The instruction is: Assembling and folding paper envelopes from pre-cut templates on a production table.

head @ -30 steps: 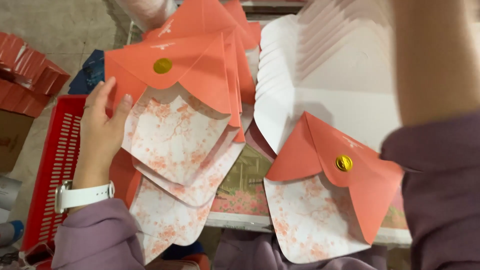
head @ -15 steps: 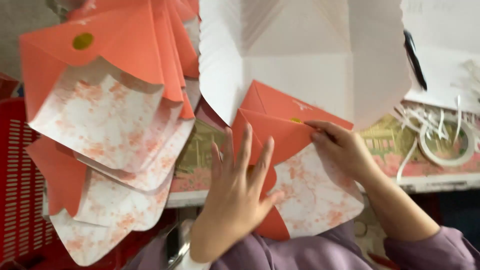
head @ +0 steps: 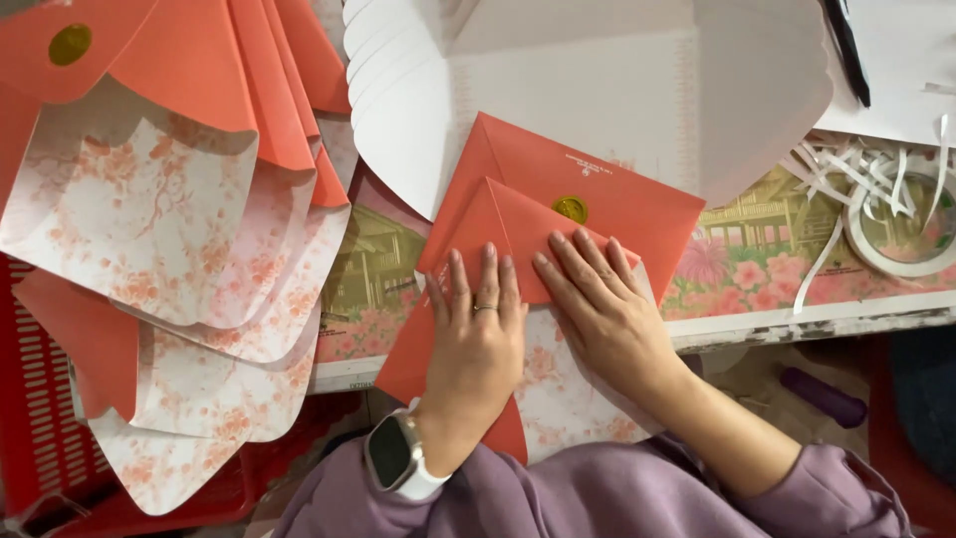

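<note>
While both hands, left hand [head: 476, 329] and right hand [head: 602, 314], press flat, fingers released, the red envelope [head: 558, 214]; its round gold seal [head: 570, 208] seems stuck.

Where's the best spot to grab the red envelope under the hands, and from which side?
Probably the floral lower flap of the red envelope. It juts past the table edge with nothing beneath, so fingers could pinch it from the near side. The rest lies flat under the left hand and right hand.

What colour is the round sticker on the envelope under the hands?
Gold, on the red envelope; the sticker shows clearly in the head view.
</note>
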